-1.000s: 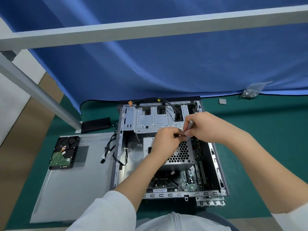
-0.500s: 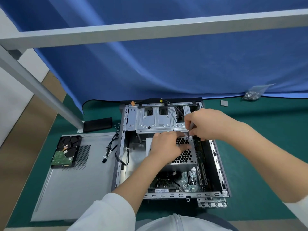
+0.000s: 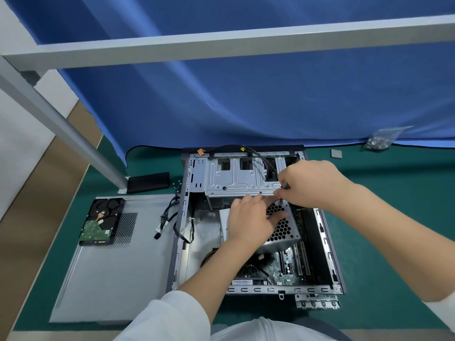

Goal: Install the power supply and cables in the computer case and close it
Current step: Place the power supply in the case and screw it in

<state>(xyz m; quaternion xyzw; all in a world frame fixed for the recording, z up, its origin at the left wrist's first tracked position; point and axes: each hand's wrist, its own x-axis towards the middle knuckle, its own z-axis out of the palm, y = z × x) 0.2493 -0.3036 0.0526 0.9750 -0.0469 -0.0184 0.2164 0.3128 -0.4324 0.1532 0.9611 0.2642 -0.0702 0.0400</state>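
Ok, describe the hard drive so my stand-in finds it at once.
Start at the open computer case on the green mat. Left of it lies the flat grey side panel; the hard drive sits on its far left corner. It is the only black slab showing a green circuit board.

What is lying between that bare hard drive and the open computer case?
In the head view, a bundle of loose black cables hangs out of the case onto the grey side panel that bears the hard drive.

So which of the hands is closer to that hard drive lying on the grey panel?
Left. The left hand rests on the power supply inside the case, on the side toward the hard drive. The right hand, gripping a screwdriver, is farther off.
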